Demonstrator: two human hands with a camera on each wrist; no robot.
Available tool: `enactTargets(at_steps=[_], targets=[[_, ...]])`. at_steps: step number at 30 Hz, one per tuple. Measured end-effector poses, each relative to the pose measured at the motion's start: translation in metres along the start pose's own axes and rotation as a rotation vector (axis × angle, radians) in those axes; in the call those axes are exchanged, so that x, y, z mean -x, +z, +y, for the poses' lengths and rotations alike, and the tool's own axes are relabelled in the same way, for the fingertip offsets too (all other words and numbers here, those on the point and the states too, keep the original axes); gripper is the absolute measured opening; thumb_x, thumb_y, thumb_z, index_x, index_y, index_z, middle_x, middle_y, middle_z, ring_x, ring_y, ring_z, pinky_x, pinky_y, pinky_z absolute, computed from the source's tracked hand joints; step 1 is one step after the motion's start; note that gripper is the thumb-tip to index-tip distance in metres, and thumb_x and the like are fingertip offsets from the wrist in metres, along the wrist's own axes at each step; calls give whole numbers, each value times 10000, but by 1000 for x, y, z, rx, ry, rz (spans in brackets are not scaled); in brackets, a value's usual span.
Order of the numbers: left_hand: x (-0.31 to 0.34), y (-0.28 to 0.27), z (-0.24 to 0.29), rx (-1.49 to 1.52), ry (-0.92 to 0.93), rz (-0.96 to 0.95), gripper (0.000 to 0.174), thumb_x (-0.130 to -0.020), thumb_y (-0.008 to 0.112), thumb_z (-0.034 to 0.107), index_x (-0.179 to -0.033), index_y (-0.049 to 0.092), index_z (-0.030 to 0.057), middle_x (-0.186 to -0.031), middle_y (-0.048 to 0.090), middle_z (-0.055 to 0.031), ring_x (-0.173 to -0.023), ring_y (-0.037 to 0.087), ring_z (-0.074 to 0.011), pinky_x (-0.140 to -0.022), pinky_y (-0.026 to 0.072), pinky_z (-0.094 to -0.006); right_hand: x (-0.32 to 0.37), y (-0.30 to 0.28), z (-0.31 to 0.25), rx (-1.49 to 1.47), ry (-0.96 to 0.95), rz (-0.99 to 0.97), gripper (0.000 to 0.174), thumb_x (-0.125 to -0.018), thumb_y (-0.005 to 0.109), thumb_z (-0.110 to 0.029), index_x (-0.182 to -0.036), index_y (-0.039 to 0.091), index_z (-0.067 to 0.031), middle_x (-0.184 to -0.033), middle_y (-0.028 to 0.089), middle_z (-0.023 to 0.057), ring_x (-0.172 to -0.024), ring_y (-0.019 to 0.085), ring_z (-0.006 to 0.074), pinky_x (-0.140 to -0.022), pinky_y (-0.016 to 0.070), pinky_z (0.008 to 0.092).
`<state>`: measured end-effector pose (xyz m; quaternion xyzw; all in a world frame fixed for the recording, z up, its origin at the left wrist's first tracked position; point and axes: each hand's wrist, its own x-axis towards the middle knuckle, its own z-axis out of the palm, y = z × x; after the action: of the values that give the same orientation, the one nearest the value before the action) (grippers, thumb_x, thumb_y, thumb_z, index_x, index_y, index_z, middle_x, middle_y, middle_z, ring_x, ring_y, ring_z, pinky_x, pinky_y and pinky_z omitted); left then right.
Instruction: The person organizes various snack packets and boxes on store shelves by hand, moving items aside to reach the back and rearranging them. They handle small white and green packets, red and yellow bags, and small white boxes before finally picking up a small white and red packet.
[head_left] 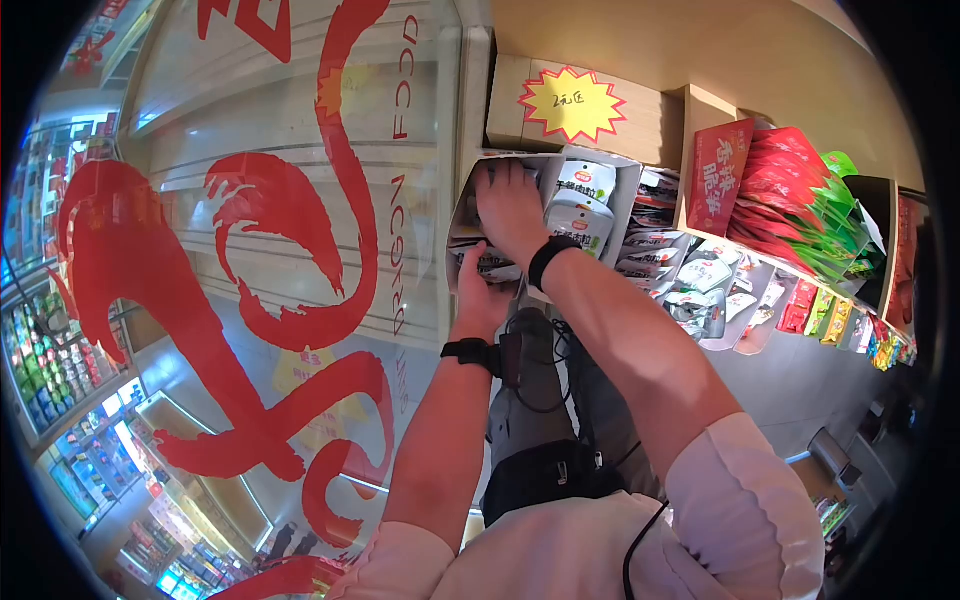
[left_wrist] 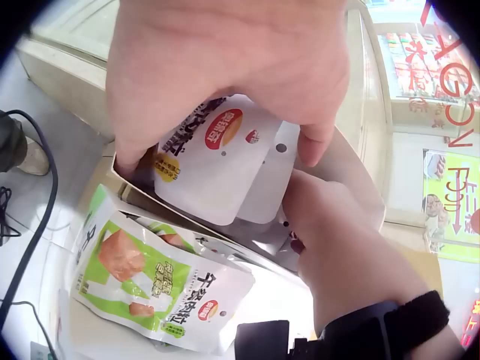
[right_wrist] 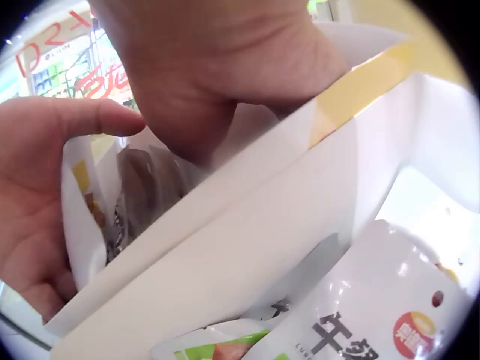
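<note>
A white cardboard box point(right_wrist: 217, 225) holds upright white snack packets. The left hand point(head_left: 484, 298) is at the box's end nearest the body; in the left wrist view that hand point(left_wrist: 225, 60) spans a white packet point(left_wrist: 221, 169), with thumb and fingers bent down on either side. The right hand point(head_left: 512, 212) reaches into the box's far part. Seen from its own wrist, the right hand point(right_wrist: 217, 75) is inside past the wall, its fingertips hidden, so its hold cannot be told. In that view the left hand point(right_wrist: 37, 187) is round the packets at the box's left end.
Beside the box stands another with white and green packets point(head_left: 580, 212). Further right are more packet boxes and red packets point(head_left: 780, 180). A cardboard box point(head_left: 510, 100) with a yellow star sign lies behind. Glass with red lettering point(head_left: 345, 150) rises at left.
</note>
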<state>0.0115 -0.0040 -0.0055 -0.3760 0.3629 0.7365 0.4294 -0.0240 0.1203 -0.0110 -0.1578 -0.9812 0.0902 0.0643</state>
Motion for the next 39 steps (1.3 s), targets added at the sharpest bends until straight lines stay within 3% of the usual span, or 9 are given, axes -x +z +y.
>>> enactTargets(at_steps=[3, 5, 11, 15, 25, 27, 35, 37, 39], targets=[[-1, 0, -2, 30, 8, 20, 467, -859, 640, 385, -1219, 519, 112, -1186, 566, -83, -1098, 524, -268, -912, 411, -416, -5, -12, 5, -69, 24, -104, 275, -811, 587, -197, -1007, 647, -14, -1079, 613, 172, -1102, 526, 355, -890, 434, 455], [-6, -3, -4, -13, 40, -20, 477, -859, 645, 384, -1226, 514, 109, -1190, 563, -84, -1084, 531, -270, -913, 410, -416, -4, -5, 7, 2, 16, -101, 463, -651, 719, -208, -1054, 625, 1, -1087, 563, 184, -1082, 515, 339, -902, 425, 434], [-4, 1, -1, -32, 13, 25, 475, -867, 629, 378, -1237, 496, 112, -1191, 549, -75, -1067, 526, -262, -911, 407, -421, 6, 1, 3, 95, -57, 131, 277, -746, 629, -158, -942, 678, 31, -1225, 535, 215, -1189, 470, 365, -1029, 364, 525], [-6, -4, -3, -53, 26, -13, 464, -875, 616, 370, -1244, 492, 118, -1187, 546, -70, -1076, 512, -259, -917, 402, -422, 14, 1, 1, 56, -67, 110, 321, -768, 594, -166, -966, 705, 61, -1295, 513, 247, -1245, 441, 396, -1070, 306, 586], [-12, -3, -1, -56, 42, -37, 547, -865, 654, 336, -1317, 462, 95, -1317, 519, -95, -1223, 473, -280, -1063, 340, -453, 3, -5, 9, 36, -43, -25, 235, -802, 578, -195, -919, 748, -82, -1238, 533, 230, -1142, 491, 354, -878, 389, 419], [-11, -3, -4, -71, 32, -37, 555, -863, 659, 331, -1324, 458, 96, -1317, 520, -97, -1227, 471, -282, -1073, 333, -457, 5, -4, 11, 8, -45, 25, 370, -599, 778, -235, -952, 740, -133, -1171, 526, 211, -1126, 470, 364, -859, 405, 425], [-15, -6, -3, -47, 18, 11, 584, -841, 679, 336, -1328, 452, 105, -1329, 517, -94, -1239, 466, -274, -1077, 323, -437, 4, -6, 11, 25, -29, -40, 379, -624, 781, -282, -968, 737, -131, -1159, 530, 171, -1142, 463, 349, -917, 372, 443], [-15, -5, -4, -51, 24, 15, 584, -841, 679, 336, -1327, 453, 105, -1329, 517, -92, -1240, 465, -275, -1081, 319, -436, 6, -7, 10, 28, -41, -43, 218, -785, 619, -225, -946, 735, -134, -1173, 547, 159, -1145, 471, 338, -874, 368, 445], [-16, -5, -3, -55, 36, 17, 583, -840, 679, 335, -1326, 454, 105, -1330, 517, -90, -1242, 464, -275, -1084, 315, -435, 6, -5, 12, 8, -50, -14, 211, -798, 601, -219, -934, 734, -127, -1163, 553, 158, -1125, 482, 331, -868, 369, 438]])
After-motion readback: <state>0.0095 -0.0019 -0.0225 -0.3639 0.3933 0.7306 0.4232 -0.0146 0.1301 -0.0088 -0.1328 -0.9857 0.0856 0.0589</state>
